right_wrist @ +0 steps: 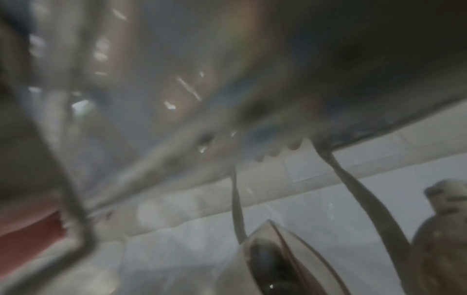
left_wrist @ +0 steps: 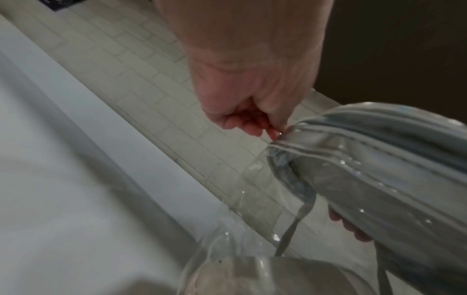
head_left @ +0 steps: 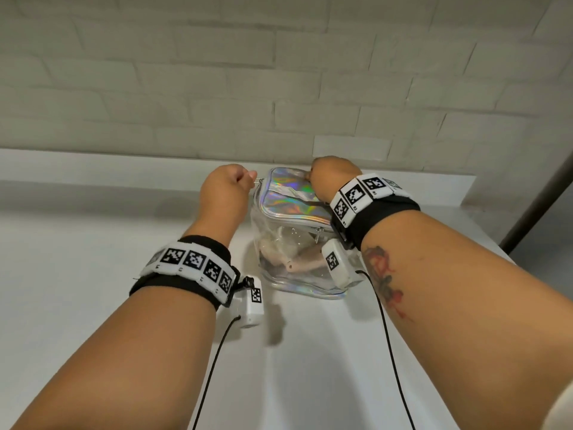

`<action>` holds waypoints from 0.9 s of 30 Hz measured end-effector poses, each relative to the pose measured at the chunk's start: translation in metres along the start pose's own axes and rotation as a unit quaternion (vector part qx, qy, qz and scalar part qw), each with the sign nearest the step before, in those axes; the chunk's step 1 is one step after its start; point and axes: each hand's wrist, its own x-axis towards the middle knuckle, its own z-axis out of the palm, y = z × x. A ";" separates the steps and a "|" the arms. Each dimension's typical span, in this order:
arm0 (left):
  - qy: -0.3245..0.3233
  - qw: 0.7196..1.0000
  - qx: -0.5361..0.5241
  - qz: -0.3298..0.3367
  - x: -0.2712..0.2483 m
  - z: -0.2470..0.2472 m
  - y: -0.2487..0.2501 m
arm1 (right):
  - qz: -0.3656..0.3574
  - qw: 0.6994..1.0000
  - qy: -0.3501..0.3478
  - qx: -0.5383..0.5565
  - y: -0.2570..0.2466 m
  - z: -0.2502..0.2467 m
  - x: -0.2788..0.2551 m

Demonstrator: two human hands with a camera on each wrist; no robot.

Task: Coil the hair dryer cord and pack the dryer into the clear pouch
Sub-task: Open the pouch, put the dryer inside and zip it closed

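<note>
The clear pouch [head_left: 297, 274] with a holographic top panel [head_left: 291, 197] stands on the white counter. Through its wall shows the pale pink hair dryer [head_left: 305, 262]; the cord is hard to make out. My left hand [head_left: 250, 177] pinches the small metal zipper pull [head_left: 259, 180] at the pouch's far left corner, seen close in the left wrist view, hand [left_wrist: 274, 132] against pouch [left_wrist: 379, 169]. My right hand [head_left: 313, 176] grips the far right edge of the top; its fingertips [left_wrist: 351, 227] curl behind the pouch. The right wrist view is blurred, with the fingertips [right_wrist: 275, 151] seen through the plastic.
The white counter [head_left: 93, 274] runs to a raised ledge [head_left: 124, 169] under a pale brick wall [head_left: 217, 72]. A dark frame [head_left: 539, 193] slants down at the right, where the counter ends. Black cables [head_left: 390, 352] hang from both wrist cameras.
</note>
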 end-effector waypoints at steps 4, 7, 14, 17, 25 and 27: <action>0.027 0.987 0.048 0.153 -0.027 0.006 -0.004 | 0.073 0.997 0.025 0.019 0.015 0.008 0.000; 0.008 0.970 0.037 0.240 -0.055 0.011 -0.006 | 0.092 0.995 0.015 0.018 0.018 0.009 0.001; -0.012 0.917 0.058 0.393 -0.070 0.025 0.041 | 0.093 0.994 0.007 0.056 0.012 0.014 0.009; -0.053 0.906 0.091 0.410 -0.068 0.031 0.054 | 0.082 0.994 -0.004 0.075 0.010 0.011 0.007; -0.077 0.912 0.066 0.398 -0.081 0.029 0.058 | 0.058 0.994 -0.005 0.091 0.011 0.018 0.013; -0.066 0.918 0.054 0.387 -0.086 0.027 0.056 | 0.058 0.994 0.004 0.092 0.009 0.019 0.013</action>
